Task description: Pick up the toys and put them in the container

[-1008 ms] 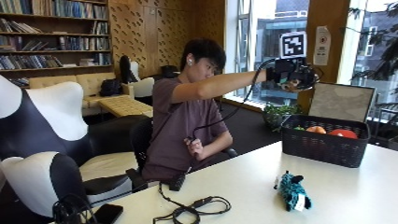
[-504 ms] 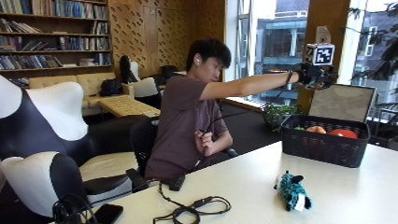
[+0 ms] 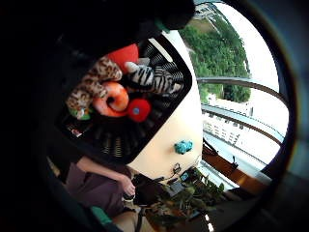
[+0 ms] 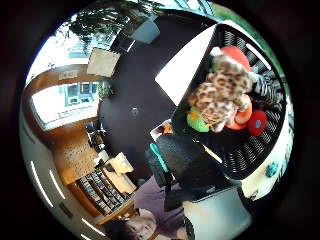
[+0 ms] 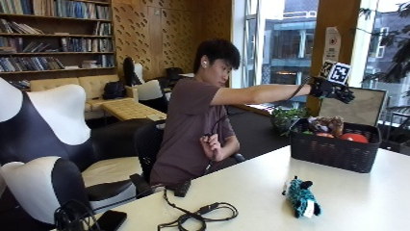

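I hold my gloved hand point(image 5: 332, 89) released above the black woven basket point(image 5: 333, 153); teal plush toy point(image 5: 300, 196) lies on the tabletop point(image 5: 359, 202) at the basket's seven o'clock.

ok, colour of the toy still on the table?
Teal with black trim, toy; the outside view shows it best.

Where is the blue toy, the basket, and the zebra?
blue toy point(image 5: 300, 196), outside view, middle of its body.
basket point(image 5: 330, 153), outside view, front wall.
zebra point(image 3: 153, 78), little finger side palm view, striped body.

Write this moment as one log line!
right hand: open, above basket | leopard toy: in basket | teal toy: on table, left to pick
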`<control>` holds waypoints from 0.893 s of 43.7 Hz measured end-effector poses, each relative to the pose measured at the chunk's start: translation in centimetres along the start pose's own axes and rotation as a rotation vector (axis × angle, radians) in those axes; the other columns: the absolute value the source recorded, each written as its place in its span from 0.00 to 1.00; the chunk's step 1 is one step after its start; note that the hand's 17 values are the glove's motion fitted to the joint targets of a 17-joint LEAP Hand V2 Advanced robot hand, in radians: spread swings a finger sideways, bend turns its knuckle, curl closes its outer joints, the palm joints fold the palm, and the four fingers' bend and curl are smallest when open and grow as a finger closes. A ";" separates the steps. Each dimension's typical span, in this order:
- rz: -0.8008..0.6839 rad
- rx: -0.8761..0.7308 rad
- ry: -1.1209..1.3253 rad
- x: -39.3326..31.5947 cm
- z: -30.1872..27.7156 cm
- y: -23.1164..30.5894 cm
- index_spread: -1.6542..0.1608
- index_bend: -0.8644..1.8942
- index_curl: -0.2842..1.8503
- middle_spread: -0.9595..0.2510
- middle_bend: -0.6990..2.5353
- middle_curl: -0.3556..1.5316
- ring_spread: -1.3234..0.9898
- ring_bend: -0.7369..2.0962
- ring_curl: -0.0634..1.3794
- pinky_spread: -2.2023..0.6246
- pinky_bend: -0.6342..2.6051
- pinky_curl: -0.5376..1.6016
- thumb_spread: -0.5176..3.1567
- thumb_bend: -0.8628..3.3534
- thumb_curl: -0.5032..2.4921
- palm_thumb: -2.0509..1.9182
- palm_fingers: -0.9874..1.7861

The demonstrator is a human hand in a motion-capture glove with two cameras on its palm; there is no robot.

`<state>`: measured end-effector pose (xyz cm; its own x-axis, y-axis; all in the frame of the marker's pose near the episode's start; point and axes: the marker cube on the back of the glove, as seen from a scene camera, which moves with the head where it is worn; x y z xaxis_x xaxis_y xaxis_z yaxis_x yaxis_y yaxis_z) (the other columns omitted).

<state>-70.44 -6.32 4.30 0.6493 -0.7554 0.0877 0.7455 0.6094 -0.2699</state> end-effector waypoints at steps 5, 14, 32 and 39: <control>0.019 0.028 -0.004 1.6 -1.4 1.6 0.75 0.34 0.43 0.74 0.25 0.44 0.55 0.39 0.38 0.78 0.52 0.49 0.45 0.19 0.36 0.50 0.19; 0.127 0.086 0.041 7.7 -4.7 7.3 0.76 0.34 0.37 0.75 0.24 0.39 0.57 0.36 0.34 0.80 0.47 0.46 0.46 0.19 0.32 0.50 0.23; 0.525 0.201 0.056 29.1 -6.6 27.8 0.76 0.35 0.30 0.74 0.25 0.34 0.58 0.35 0.33 0.81 0.43 0.43 0.48 0.20 0.28 0.51 0.28; 0.396 0.189 0.087 36.3 -3.0 33.9 0.76 0.35 0.28 0.73 0.25 0.33 0.58 0.35 0.33 0.81 0.42 0.42 0.49 0.20 0.28 0.51 0.29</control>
<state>-22.04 -13.78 -4.57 0.8809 -0.4680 -0.0707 0.4620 0.8827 -0.0858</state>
